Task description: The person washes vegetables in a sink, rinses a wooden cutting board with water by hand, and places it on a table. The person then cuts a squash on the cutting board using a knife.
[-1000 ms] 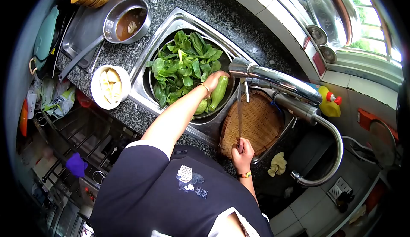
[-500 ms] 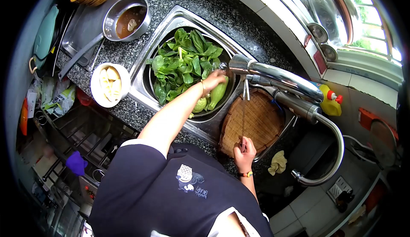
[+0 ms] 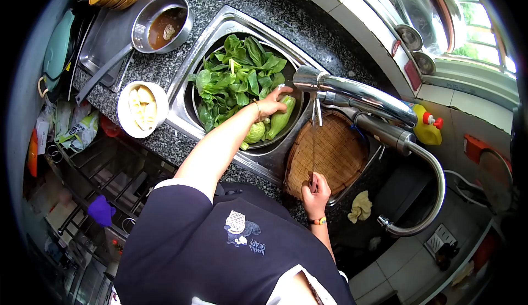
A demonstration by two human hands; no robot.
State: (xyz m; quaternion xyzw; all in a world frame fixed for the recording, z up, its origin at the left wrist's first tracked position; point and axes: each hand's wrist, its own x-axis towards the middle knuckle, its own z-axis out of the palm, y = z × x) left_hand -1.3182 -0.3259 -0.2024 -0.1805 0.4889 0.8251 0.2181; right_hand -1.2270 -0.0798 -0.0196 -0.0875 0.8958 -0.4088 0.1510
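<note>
My left hand (image 3: pixel 269 106) reaches over a round basin (image 3: pixel 300 107) in the sink, beside leafy greens (image 3: pixel 242 74). Its fingers are apart, near the chrome tap (image 3: pixel 307 79) and the upper end of a long pale-green gourd (image 3: pixel 280 121); whether they touch the gourd I cannot tell. A rounder wrinkled green vegetable (image 3: pixel 255 133) lies by that gourd. In my right hand (image 3: pixel 316 195) is the brown handle of a knife (image 3: pixel 314 151). Its thin blade, seen nearly edge-on, points away from me above a woven bamboo tray (image 3: pixel 335 151).
A white bowl of pale peeled pieces (image 3: pixel 142 109) stands on the granite counter, left of the sink (image 3: pixel 179 99). Behind it is a saucepan (image 3: pixel 184 30) with brown liquid. A curved metal pipe (image 3: pixel 437 178), a yellow bottle (image 3: pixel 426 132) and a crumpled cloth (image 3: pixel 360 206) are at right.
My left hand has drawn back slightly from beneath the tap, and its fingers now show more clearly. My right hand keeps the knife in nearly the same position.
</note>
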